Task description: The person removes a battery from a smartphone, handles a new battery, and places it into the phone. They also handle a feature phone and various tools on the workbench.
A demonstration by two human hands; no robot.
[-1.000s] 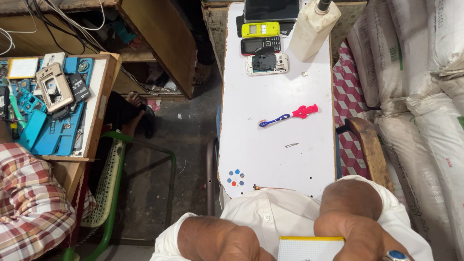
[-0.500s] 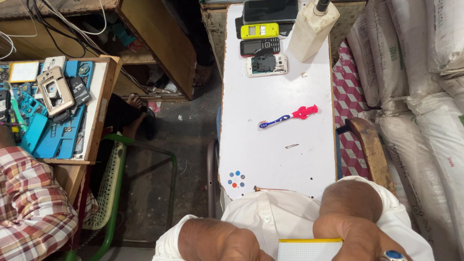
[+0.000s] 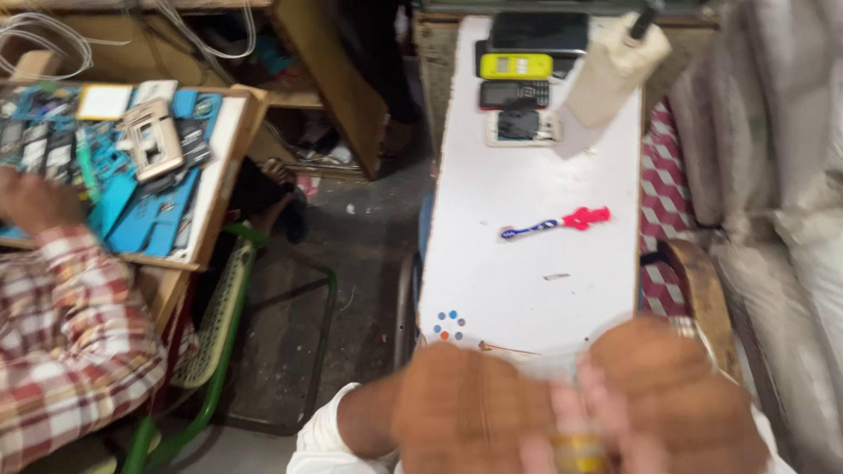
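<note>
My left hand (image 3: 470,408) and my right hand (image 3: 672,399) are raised close to the camera at the bottom of the view, both blurred, above the near end of a narrow white table (image 3: 527,263). A small yellow and white thing (image 3: 575,452) shows between them; which hand grips it is unclear. Farther up the table lies a toothbrush (image 3: 553,225) with a pink head and blue handle. Several phones (image 3: 522,79) lie at the far end beside a cream-coloured bottle (image 3: 615,75).
Another person in a checked red shirt (image 3: 61,338) works at the left, a hand (image 3: 35,197) on a wooden bench with a blue mat and phone parts (image 3: 132,167). A green-framed chair (image 3: 219,325) stands between. White sacks (image 3: 781,167) line the right.
My hands have risen toward the camera and gone blurry. The view has shifted slightly. The other person's hand now shows on the bench.
</note>
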